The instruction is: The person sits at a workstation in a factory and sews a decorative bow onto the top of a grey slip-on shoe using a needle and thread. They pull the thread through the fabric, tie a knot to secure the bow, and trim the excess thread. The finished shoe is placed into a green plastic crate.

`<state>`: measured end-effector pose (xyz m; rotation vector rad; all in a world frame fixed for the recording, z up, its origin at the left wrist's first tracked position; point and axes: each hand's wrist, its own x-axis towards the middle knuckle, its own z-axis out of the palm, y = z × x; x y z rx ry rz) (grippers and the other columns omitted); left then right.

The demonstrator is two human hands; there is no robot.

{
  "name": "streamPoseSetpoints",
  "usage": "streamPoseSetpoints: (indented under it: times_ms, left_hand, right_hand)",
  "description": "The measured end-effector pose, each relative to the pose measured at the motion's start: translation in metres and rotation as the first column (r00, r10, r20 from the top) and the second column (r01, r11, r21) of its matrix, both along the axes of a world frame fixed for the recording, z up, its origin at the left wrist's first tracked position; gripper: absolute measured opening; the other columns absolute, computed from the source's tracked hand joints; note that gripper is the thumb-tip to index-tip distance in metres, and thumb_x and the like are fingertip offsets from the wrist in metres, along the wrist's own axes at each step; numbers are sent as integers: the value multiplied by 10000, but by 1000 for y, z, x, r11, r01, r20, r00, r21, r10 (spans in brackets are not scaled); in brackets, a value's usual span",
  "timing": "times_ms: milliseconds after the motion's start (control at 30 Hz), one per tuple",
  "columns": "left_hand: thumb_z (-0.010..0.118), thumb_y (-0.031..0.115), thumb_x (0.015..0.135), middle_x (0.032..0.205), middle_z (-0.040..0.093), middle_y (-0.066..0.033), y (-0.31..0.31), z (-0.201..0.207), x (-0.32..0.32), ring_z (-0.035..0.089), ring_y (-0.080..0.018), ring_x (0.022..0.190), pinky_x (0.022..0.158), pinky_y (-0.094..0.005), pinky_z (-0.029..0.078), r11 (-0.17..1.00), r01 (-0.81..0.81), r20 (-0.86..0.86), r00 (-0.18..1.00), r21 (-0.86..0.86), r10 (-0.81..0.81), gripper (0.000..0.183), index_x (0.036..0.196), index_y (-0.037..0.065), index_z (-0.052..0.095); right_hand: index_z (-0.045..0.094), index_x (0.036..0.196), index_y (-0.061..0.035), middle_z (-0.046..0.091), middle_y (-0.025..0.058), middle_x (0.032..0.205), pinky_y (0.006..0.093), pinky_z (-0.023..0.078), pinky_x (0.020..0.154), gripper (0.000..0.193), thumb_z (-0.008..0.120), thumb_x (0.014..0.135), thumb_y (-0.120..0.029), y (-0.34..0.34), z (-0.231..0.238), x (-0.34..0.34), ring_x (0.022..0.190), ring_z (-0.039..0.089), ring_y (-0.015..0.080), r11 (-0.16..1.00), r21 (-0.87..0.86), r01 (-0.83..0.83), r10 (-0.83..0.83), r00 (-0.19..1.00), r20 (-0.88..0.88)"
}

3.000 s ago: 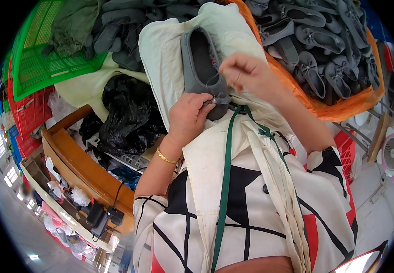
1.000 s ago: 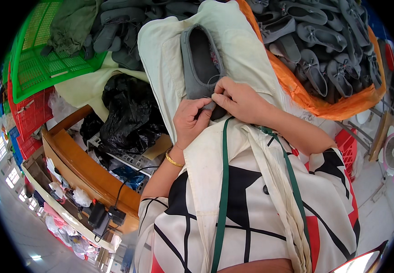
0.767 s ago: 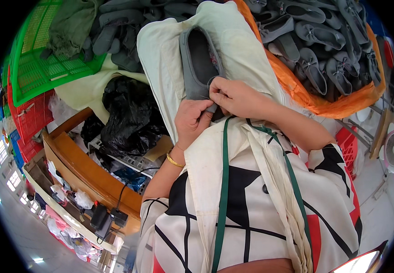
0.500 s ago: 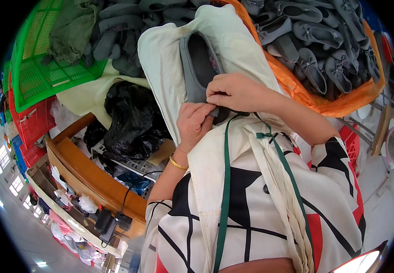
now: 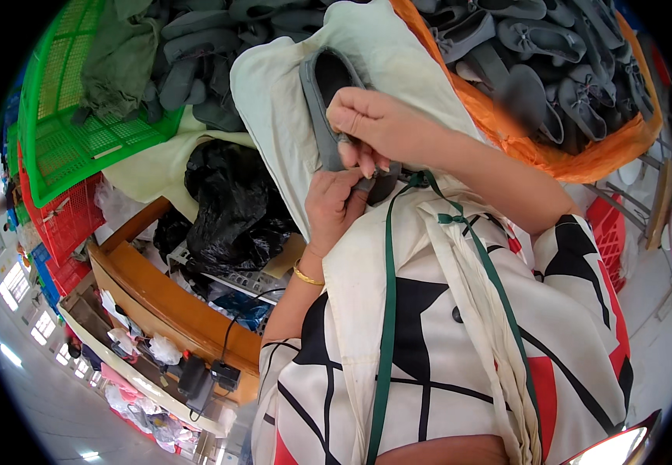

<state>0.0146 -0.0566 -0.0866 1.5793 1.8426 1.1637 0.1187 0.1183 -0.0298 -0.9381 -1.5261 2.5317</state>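
Observation:
A grey slip-on shoe [image 5: 319,128] lies on a white cloth-covered pad [image 5: 270,85] in front of me, its opening facing up. Its near end is in my left hand [image 5: 332,203], whose fingers and thumb are closed round it. My right hand [image 5: 375,128] is curled just above that end, over the shoe's right side, and hides much of it. Its fingers are bent together close to my left fingertips; whether something small is pinched in them is hidden. A second grey piece [image 5: 385,184] shows just right of my left fingertips.
At the right, an orange sack [image 5: 499,147] is heaped with grey shoes. More grey shoes [image 5: 204,46] pile up at the far left beside a green basket [image 5: 65,128]. Black plastic [image 5: 231,201] and a wooden table edge [image 5: 165,294] lie left of my left arm.
My right hand has lifted slightly away from me and to the left, turning into a tighter curl. My left hand stays on the shoe's near end.

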Motion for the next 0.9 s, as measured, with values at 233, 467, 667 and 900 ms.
streamPoseSetpoints:
  times_ms: [233, 467, 667, 900]
  left_hand:
    - [715, -21, 780, 847, 664, -72, 7, 14, -6, 592, -240, 777, 674, -334, 468, 995, 8, 148, 989, -95, 6, 261, 1026, 66, 718]
    - [750, 69, 844, 811, 625, -56, 14, 24, -12, 561, -157, 712, 646, -274, 451, 951, 25, 156, 987, -309, 25, 200, 1037, 32, 711]
    - [746, 75, 870, 799, 593, -11, 13, 21, -9, 524, -90, 706, 636, -227, 419, 938, 37, 248, 967, -344, 53, 184, 1043, 24, 711]
    - [729, 48, 871, 801, 586, -2, 13, 17, -11, 514, -89, 713, 646, -223, 408, 954, 50, 320, 946, -295, 49, 163, 1031, 32, 706]
  right_hand:
    - [528, 989, -69, 420, -32, 654, 367, 582, 746, 207, 475, 1057, -257, 35, 35, 24, 539, 425, 58, 932, -158, 327, -360, 768, -530]
    - [540, 1100, -43, 379, -51, 700, 398, 601, 796, 179, 446, 1065, -191, 29, 12, 42, 586, 390, 29, 932, -50, 359, -320, 752, -577]
    - [527, 1206, -40, 436, -25, 759, 366, 595, 805, 201, 436, 1061, -146, 35, 11, 54, 636, 442, 52, 899, -109, 424, -406, 714, -571]
    - [575, 1168, -38, 568, 18, 912, 293, 529, 887, 171, 485, 1029, -78, 30, -6, 53, 836, 593, 114, 922, 134, 363, -281, 866, -414]
